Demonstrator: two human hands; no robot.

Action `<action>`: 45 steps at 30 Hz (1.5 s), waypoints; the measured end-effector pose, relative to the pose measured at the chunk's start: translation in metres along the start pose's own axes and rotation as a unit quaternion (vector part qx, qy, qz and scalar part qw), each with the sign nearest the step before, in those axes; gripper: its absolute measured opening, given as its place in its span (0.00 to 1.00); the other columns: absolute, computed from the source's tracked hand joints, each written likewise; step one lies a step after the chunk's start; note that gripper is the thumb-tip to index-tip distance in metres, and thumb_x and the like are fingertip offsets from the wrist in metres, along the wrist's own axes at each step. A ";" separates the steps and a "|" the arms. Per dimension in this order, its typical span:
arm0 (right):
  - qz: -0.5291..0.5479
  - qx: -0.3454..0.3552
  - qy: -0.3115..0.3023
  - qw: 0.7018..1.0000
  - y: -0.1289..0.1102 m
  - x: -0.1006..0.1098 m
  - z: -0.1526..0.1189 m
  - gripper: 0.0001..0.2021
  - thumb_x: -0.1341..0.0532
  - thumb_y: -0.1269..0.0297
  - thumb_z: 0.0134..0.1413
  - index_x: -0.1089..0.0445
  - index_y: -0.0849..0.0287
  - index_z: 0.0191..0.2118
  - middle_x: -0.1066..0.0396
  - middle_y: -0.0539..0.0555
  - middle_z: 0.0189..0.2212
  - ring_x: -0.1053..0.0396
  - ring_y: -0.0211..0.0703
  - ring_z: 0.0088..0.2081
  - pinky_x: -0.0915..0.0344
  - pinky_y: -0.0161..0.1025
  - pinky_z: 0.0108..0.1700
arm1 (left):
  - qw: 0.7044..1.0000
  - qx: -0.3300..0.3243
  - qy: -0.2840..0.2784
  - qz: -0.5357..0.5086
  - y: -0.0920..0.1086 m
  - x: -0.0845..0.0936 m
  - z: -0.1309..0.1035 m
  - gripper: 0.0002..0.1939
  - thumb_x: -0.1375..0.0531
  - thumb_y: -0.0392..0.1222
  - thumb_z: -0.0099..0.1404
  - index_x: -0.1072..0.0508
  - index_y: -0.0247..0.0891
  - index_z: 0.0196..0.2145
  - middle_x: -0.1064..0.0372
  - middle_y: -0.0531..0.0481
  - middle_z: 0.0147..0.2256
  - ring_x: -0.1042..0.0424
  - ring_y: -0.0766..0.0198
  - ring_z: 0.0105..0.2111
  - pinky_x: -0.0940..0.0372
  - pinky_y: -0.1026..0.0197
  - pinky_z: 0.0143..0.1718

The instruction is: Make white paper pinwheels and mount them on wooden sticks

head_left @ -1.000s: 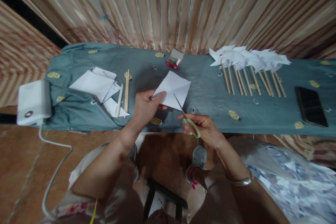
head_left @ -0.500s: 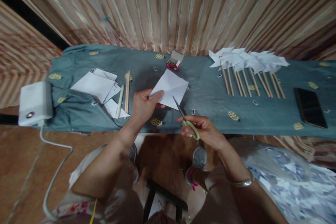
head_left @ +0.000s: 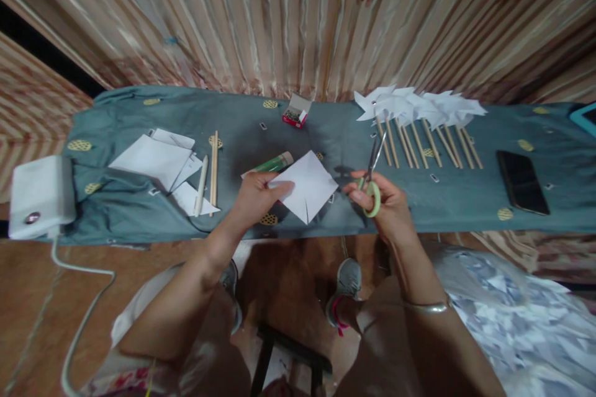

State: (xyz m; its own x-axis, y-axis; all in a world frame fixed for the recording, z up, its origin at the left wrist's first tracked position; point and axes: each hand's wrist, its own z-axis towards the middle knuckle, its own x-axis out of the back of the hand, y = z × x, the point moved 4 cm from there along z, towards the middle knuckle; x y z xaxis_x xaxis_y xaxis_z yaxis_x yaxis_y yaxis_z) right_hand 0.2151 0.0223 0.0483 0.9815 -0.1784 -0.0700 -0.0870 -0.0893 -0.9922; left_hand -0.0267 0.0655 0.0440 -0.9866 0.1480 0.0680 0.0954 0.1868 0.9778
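My left hand (head_left: 259, 195) pinches the left corner of a white paper square (head_left: 309, 185), which has a slit at its lower corner. Green-handled scissors (head_left: 371, 183) are in my right hand (head_left: 384, 203), to the right of the paper, with their blades pointing up and slightly apart. Partly behind the paper lies a green tube-like object (head_left: 275, 162). An open red box (head_left: 296, 111) of small metal pieces stands above the paper.
Left on the cloth-covered table (head_left: 237, 111) are white paper sheets (head_left: 153, 158), a white pen (head_left: 202, 186), thin sticks (head_left: 213, 167) and a white device (head_left: 41, 195) with a cable. Paper pinwheels (head_left: 414, 105) on sticks and a black phone (head_left: 522, 181) lie right.
The scissors have come away from the paper, moved right and turned upright. The paper has turned and shifted down, showing a slit and uncovering the green object. The view has shifted slightly right.
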 end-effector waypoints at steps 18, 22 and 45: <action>0.036 -0.008 0.034 0.999 0.006 -0.035 0.010 0.22 0.24 0.60 0.29 0.30 0.54 0.35 0.32 0.40 0.19 0.40 0.32 0.22 0.41 0.33 0.27 | 0.969 0.032 -0.065 -0.237 -0.009 -0.057 -0.016 0.28 0.26 0.56 0.43 0.22 0.37 0.39 0.21 0.43 0.42 0.23 0.54 0.44 0.29 0.58 0.43; 0.018 0.013 0.047 0.999 0.010 -0.047 0.010 0.20 0.27 0.58 0.33 0.30 0.54 0.36 0.34 0.41 0.19 0.39 0.33 0.23 0.41 0.34 0.28 | 0.972 0.014 -0.051 -0.230 -0.006 -0.064 -0.020 0.29 0.24 0.53 0.40 0.23 0.36 0.39 0.20 0.45 0.41 0.23 0.53 0.44 0.30 0.55 0.48; 0.154 -0.079 0.013 0.985 0.019 -0.065 0.011 0.22 0.23 0.56 0.26 0.28 0.55 0.31 0.29 0.44 0.23 0.36 0.34 0.24 0.38 0.34 0.30 | 0.973 0.054 0.044 -0.218 -0.005 -0.048 -0.006 0.15 0.28 0.47 0.43 0.25 0.35 0.22 0.29 0.54 0.19 0.36 0.72 0.17 0.39 0.66 0.22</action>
State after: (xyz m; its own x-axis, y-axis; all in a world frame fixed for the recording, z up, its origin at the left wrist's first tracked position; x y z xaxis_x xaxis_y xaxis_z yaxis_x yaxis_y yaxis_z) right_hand 0.1516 0.0424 0.0329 0.9002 -0.2449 -0.3601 -0.4070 -0.1790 -0.8957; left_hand 0.0191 0.0521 0.0370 -0.9436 -0.0513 -0.3272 -0.3262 0.3139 0.8917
